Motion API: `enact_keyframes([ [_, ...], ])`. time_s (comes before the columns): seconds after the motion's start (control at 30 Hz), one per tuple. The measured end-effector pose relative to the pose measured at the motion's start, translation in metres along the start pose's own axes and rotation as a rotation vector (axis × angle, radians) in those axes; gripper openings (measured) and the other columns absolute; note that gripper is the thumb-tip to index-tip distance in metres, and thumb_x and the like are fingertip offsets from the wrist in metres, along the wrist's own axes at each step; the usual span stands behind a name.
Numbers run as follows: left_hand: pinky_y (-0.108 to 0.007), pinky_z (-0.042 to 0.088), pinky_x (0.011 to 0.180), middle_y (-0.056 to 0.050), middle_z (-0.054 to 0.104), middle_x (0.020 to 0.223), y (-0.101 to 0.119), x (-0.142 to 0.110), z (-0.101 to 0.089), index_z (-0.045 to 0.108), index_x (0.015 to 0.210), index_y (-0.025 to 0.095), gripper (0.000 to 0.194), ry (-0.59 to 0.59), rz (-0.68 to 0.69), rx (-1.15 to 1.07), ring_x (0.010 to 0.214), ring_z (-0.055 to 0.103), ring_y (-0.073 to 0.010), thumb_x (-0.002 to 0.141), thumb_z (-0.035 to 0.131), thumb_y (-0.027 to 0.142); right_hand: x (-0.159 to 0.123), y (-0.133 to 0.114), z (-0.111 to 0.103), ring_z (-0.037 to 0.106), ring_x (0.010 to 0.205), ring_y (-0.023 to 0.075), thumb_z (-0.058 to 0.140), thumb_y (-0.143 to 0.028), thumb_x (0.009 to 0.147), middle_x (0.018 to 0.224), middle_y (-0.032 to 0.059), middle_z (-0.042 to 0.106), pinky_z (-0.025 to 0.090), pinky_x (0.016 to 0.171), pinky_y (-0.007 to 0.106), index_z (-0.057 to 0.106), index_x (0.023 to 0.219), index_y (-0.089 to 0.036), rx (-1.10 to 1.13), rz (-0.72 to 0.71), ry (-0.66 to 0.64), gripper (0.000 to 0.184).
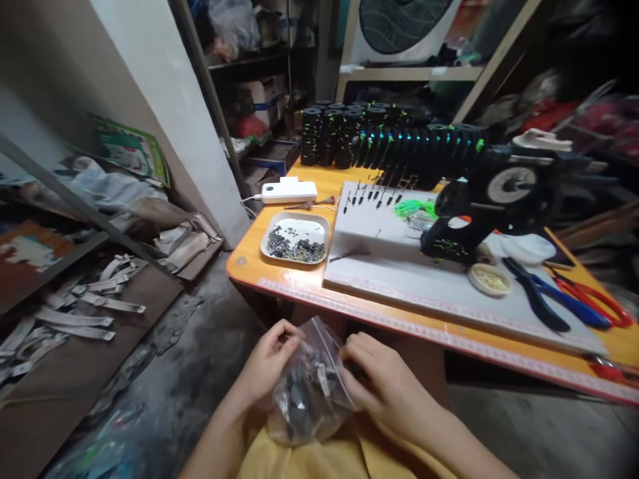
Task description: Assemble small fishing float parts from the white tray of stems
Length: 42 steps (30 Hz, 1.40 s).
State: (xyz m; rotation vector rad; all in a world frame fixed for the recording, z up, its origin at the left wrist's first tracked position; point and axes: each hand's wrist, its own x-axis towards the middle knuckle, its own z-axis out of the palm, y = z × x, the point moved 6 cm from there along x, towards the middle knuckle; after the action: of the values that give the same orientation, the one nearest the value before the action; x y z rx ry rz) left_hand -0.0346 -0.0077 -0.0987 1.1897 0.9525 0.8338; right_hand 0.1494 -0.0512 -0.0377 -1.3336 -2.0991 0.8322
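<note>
A clear zip bag [312,399] with dark and metallic small parts in it rests over my lap, below the table's front edge. My left hand [272,362] pinches the bag's upper left side between thumb and fingers. On the opposite side my right hand [372,372] grips the bag's upper right edge, its fingers curled. What exactly lies inside the bag cannot be made out through the creased plastic. Nearest to the hands on the table is a white tray [294,261] with many tiny dark metal pieces.
A grey board [389,269] lies on the yellow table [244,256], with small dark rods, green strands and a black machine [499,193]. Blue-handled pliers [574,303] and red-handled pliers [594,296] lie at right. Black spools [332,136] and a white power strip [289,191] stand farther back.
</note>
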Motion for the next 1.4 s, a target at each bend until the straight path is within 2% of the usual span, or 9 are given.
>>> enact_keyframes([
  [0.13,-0.030,0.048,0.070,0.000,0.062,0.081,-0.020,0.003,0.009,0.061,0.088,0.018,0.023,0.003,-0.001,0.008,0.074,0.059,-0.0153,0.095,0.060,0.040,-0.026,0.014,-0.005,0.059,0.089,0.0184,0.040,-0.023,0.103,0.097,0.0059,0.059,0.047,0.081,0.031,0.054,0.103,-0.020,0.059,0.080,0.031,0.015],
  [0.2,-0.033,0.049,0.071,0.000,0.062,0.083,-0.025,0.003,0.013,0.061,0.090,0.017,0.023,0.019,0.011,0.005,0.075,0.060,-0.0164,0.095,0.060,0.039,-0.033,0.016,0.002,0.062,0.095,0.0180,0.052,-0.026,0.100,0.108,0.0064,0.060,0.049,0.085,0.029,0.054,0.113,-0.021,0.077,0.103,-0.025,0.015],
  [0.27,-0.035,0.051,0.072,-0.001,0.062,0.086,-0.029,0.003,0.019,0.062,0.091,0.016,0.021,0.023,0.023,0.008,0.076,0.061,-0.0171,0.094,0.062,0.037,-0.036,0.016,0.012,0.064,0.095,0.0185,0.069,-0.024,0.088,0.113,0.0057,0.061,0.051,0.084,0.027,0.057,0.117,-0.023,0.082,0.113,-0.100,0.032],
  [0.4,-0.036,0.052,0.073,-0.002,0.065,0.089,-0.033,0.003,0.025,0.064,0.093,0.016,0.018,0.005,0.023,-0.020,0.078,0.062,-0.0173,0.094,0.063,0.034,-0.034,0.013,0.013,0.065,0.080,0.0187,0.070,-0.013,0.082,0.091,0.0024,0.066,0.050,0.073,0.027,0.067,0.104,-0.022,0.058,0.110,-0.167,0.024],
  [0.6,-0.032,0.052,0.065,0.001,0.064,0.080,-0.033,0.000,0.017,0.061,0.093,0.016,0.021,-0.038,0.007,-0.235,0.067,0.062,-0.0148,0.096,0.060,0.037,-0.028,-0.001,-0.027,0.063,0.088,0.0190,0.051,-0.021,0.099,0.095,0.0049,0.067,0.048,0.078,0.029,0.067,0.109,-0.023,0.056,0.095,-0.015,0.019],
  [0.87,-0.028,0.048,0.072,-0.003,0.070,0.088,-0.026,-0.004,0.013,0.058,0.088,0.019,0.022,-0.131,0.045,-0.454,0.077,0.064,-0.0153,0.092,0.066,0.039,-0.025,-0.018,-0.015,0.063,0.089,0.0182,0.048,-0.024,0.102,0.096,0.0050,0.065,0.050,0.076,0.026,0.063,0.125,-0.029,0.115,0.015,0.077,0.028],
  [1.0,-0.031,0.051,0.075,-0.005,0.071,0.095,-0.023,-0.009,0.006,0.063,0.099,0.017,0.027,-0.153,0.070,-0.478,0.083,0.066,-0.0180,0.090,0.067,0.042,-0.017,-0.025,-0.010,0.061,0.085,0.0192,0.053,-0.022,0.098,0.093,0.0053,0.064,0.049,0.076,0.028,0.067,0.125,-0.031,0.277,0.000,0.065,0.031],
  [1.2,-0.037,0.056,0.074,-0.003,0.069,0.092,-0.035,-0.014,-0.007,0.067,0.097,0.014,0.022,-0.115,0.096,-0.497,0.080,0.067,-0.0183,0.095,0.063,0.035,-0.009,-0.011,0.000,0.061,0.102,0.0241,0.062,-0.034,0.095,0.109,0.0088,0.068,0.051,0.088,0.034,0.071,0.119,-0.027,0.540,0.206,0.106,0.026],
  [1.4,-0.038,0.057,0.074,-0.004,0.070,0.094,-0.038,-0.015,-0.012,0.067,0.097,0.015,0.025,-0.085,0.141,-0.567,0.080,0.068,-0.0184,0.095,0.063,0.039,-0.009,-0.001,0.015,0.065,0.065,0.0152,0.066,-0.049,0.092,0.083,0.0033,0.069,0.054,0.067,0.029,0.068,0.114,-0.024,0.982,0.375,0.175,0.034],
])
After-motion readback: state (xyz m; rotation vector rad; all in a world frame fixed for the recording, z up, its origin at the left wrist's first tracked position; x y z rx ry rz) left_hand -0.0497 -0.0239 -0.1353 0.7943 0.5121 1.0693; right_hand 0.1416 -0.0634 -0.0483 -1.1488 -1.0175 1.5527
